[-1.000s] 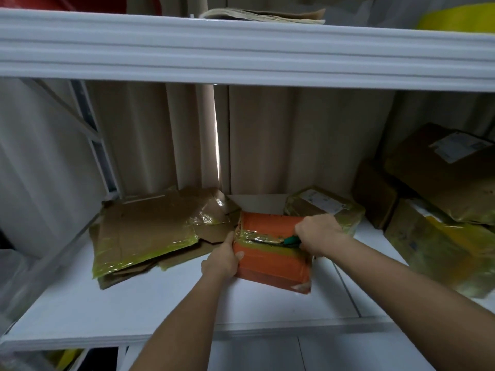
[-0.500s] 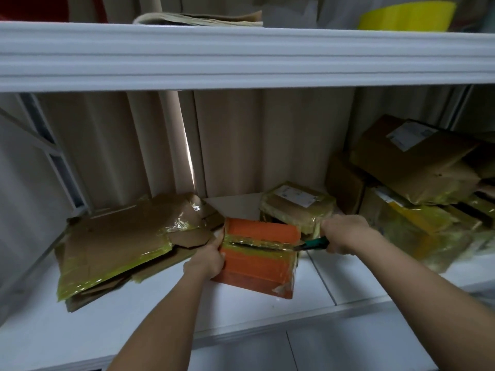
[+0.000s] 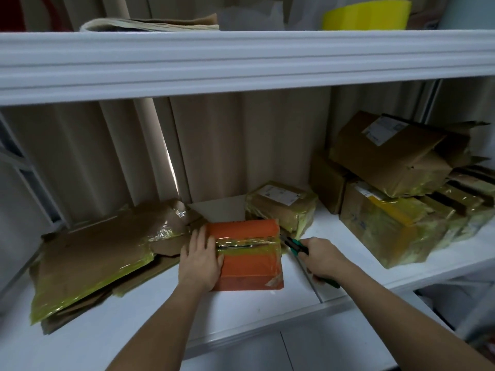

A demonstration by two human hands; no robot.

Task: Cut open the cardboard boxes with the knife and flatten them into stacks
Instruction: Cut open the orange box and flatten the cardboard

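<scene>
An orange cardboard box [image 3: 247, 266] sits on the white shelf [image 3: 150, 314], its top seam covered with clear tape that shows a dark slit along the middle. My left hand [image 3: 199, 259] rests on the box's left side with fingers spread. My right hand [image 3: 322, 259] grips a green-handled knife [image 3: 294, 245], whose blade tip meets the right end of the taped seam. A stack of flattened cardboard [image 3: 93, 261] with yellow tape lies to the left.
A small taped box [image 3: 281, 207] stands behind the orange one. Several taped brown boxes [image 3: 388, 223] pile up at the right. An upper shelf edge [image 3: 241, 62] hangs overhead, with a yellow tape roll [image 3: 367, 14] on it. Beige curtain behind.
The knife has travelled along the seam to the box's right end and my right hand now sits right of the box. My left hand has flattened onto the box's left side.
</scene>
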